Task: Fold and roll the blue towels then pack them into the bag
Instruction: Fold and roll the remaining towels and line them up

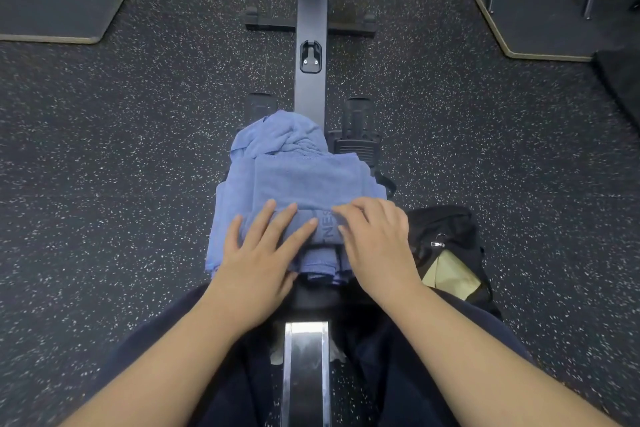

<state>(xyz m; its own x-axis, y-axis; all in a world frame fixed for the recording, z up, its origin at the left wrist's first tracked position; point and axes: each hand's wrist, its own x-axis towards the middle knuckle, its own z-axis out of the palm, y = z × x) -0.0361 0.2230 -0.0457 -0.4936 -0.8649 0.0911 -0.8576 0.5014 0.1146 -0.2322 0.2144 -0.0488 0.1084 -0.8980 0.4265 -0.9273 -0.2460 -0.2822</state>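
A folded blue towel [304, 180] lies across the seat of a rowing machine in front of me, its near end curled into a partial roll [323, 229] with dark lettering showing. My left hand [263, 253] rests flat on the left part of the roll, fingers spread. My right hand [375, 239] presses on the right part, fingertips curled on the fabric. A second blue towel [280, 133] lies crumpled just beyond the folded one. A black bag [446, 232] sits open on the floor at my right, a zipper pull and something beige [453, 279] showing inside.
The rowing machine's dark rail [311, 28] runs away from me, with footrests [358, 128] at either side and a metal rail [306, 371] between my legs. Speckled black rubber floor [121, 166] surrounds it. Raised platforms with metal legs [540, 10] stand at both far corners.
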